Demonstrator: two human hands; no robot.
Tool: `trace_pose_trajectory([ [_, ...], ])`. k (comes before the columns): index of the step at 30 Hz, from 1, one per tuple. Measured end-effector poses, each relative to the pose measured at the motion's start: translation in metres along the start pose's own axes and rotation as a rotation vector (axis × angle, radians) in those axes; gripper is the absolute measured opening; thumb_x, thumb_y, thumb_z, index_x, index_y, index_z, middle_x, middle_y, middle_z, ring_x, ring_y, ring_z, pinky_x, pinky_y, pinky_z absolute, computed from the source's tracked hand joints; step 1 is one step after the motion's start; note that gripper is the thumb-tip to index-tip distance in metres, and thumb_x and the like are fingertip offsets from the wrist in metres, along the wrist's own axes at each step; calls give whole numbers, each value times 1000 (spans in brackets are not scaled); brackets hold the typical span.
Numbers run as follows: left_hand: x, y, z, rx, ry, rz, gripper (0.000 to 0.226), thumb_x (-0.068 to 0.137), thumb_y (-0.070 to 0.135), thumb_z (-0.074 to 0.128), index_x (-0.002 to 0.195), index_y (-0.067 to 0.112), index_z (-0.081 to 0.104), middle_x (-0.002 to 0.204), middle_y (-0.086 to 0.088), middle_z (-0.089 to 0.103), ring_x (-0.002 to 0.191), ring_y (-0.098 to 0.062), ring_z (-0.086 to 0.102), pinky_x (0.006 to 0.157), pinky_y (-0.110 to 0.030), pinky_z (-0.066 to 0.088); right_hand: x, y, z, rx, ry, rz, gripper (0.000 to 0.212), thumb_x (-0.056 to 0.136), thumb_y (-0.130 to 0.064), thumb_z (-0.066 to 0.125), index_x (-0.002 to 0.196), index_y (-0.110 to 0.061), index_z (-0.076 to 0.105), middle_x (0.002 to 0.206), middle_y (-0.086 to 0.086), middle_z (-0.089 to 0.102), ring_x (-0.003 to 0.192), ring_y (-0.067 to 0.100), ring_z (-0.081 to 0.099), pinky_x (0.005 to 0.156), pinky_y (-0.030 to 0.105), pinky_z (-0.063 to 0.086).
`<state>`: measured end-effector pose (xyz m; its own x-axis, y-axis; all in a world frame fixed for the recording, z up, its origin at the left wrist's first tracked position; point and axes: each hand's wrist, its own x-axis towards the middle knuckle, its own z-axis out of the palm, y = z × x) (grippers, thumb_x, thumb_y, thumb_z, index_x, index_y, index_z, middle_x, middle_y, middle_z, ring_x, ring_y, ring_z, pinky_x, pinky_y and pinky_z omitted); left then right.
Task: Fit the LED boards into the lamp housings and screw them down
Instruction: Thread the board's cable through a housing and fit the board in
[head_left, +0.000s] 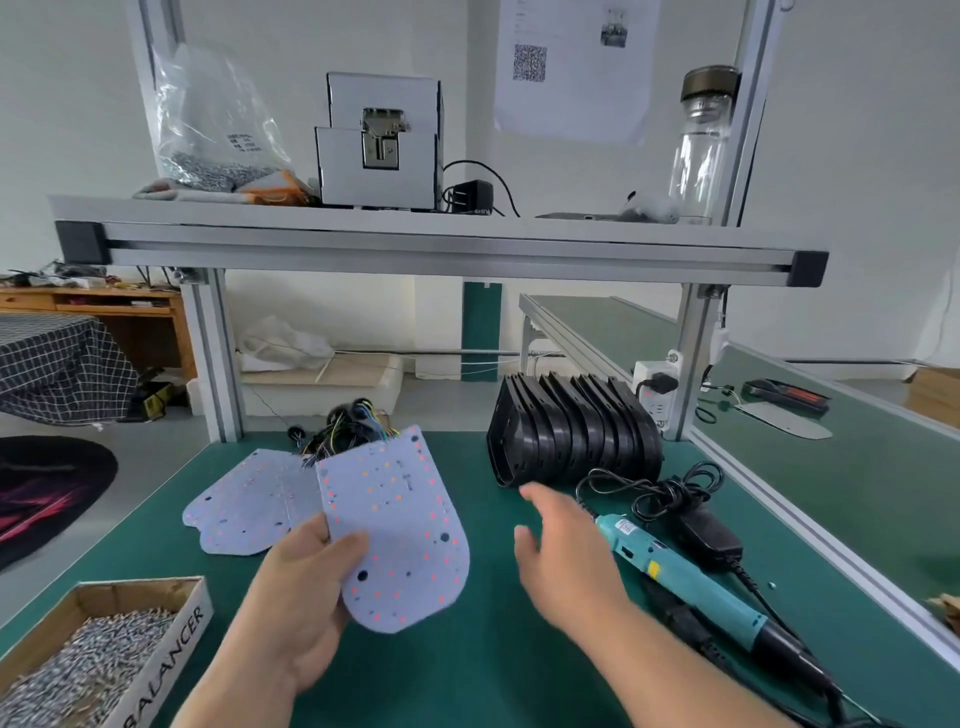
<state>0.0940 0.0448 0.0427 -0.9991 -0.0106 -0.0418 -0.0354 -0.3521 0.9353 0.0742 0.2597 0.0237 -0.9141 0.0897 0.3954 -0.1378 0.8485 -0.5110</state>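
My left hand (304, 587) grips a white LED board (395, 525) by its left edge and holds it tilted above the green mat, with coloured wires at its far end. More LED boards (249, 506) lie flat on the mat behind it. A nested stack of black lamp housings (571, 428) lies on its side at the back right. My right hand (566, 548) hovers open and blurred between the held board and the housings, holding nothing. A teal electric screwdriver (685, 577) lies on the mat just right of that hand.
A cardboard box of screws (104, 660) sits at the front left. The screwdriver's black cable and adapter (696, 519) are coiled to the right. An aluminium shelf (441, 244) crosses overhead with a screw feeder (379, 145), a bag of screws and a glass bottle.
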Motion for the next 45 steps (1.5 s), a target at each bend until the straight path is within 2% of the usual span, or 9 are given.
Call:
trace_pose_trajectory([
  [5,6,0,-8,33,-80,-11,29,96,-5,40,106,4,65,101,-15,73,87,-30,72,72,-41,52,65,0,-8,-687,-111,-325,64,85,-5,52,143,-17,28,148,-1,30,134,28,24,104,39,27],
  [10,10,-4,-7,-32,-107,-30,28,94,-6,40,111,0,62,104,-19,72,90,-34,71,64,-40,59,97,8,-2,-1082,-310,-380,65,93,-11,42,152,-17,16,156,5,20,145,34,-19,113,56,-14],
  [15,9,-5,-8,-71,-82,-37,28,95,-4,42,115,3,60,106,-19,71,89,-33,71,73,-43,53,82,4,1,-1166,-271,-558,27,95,-15,46,119,-12,59,131,13,50,139,35,17,115,53,-9],
  [26,-14,2,6,309,-310,180,40,91,-17,45,108,11,66,101,-12,74,89,-26,71,78,-31,55,-10,-19,-11,-602,-233,-374,14,76,-11,64,79,-24,63,90,3,64,93,24,54,90,30,41],
  [33,-25,3,25,372,-319,363,36,91,-15,46,106,12,64,94,-4,76,80,-12,71,67,-15,52,-23,-27,-62,1259,-254,214,28,98,-36,46,113,-19,62,100,6,74,90,18,70,82,30,51],
  [36,-30,5,30,489,-315,429,15,88,15,59,89,23,71,76,5,73,62,-8,63,57,-15,47,-41,-36,-51,1113,-200,-47,22,92,-2,56,105,-15,68,95,11,73,81,14,66,73,19,51],
  [39,-19,13,11,518,239,676,4,82,31,65,82,34,66,75,6,67,58,-3,57,54,-15,45,-46,-21,-46,1105,-90,-70,29,94,8,49,100,-12,70,95,11,73,82,14,65,74,21,50],
  [41,-2,18,-7,626,502,670,39,82,13,69,110,36,55,106,10,62,80,-7,60,63,-12,45,-46,-14,-49,1149,-110,-72,24,93,2,54,99,-14,71,93,13,72,81,17,62,77,25,50],
  [45,31,-3,-22,968,307,452,94,77,-2,69,151,21,17,154,0,25,129,-33,37,105,-46,33,-49,-6,-60,1353,-249,-94,19,71,-20,78,88,-14,74,80,10,70,72,18,63,68,25,50],
])
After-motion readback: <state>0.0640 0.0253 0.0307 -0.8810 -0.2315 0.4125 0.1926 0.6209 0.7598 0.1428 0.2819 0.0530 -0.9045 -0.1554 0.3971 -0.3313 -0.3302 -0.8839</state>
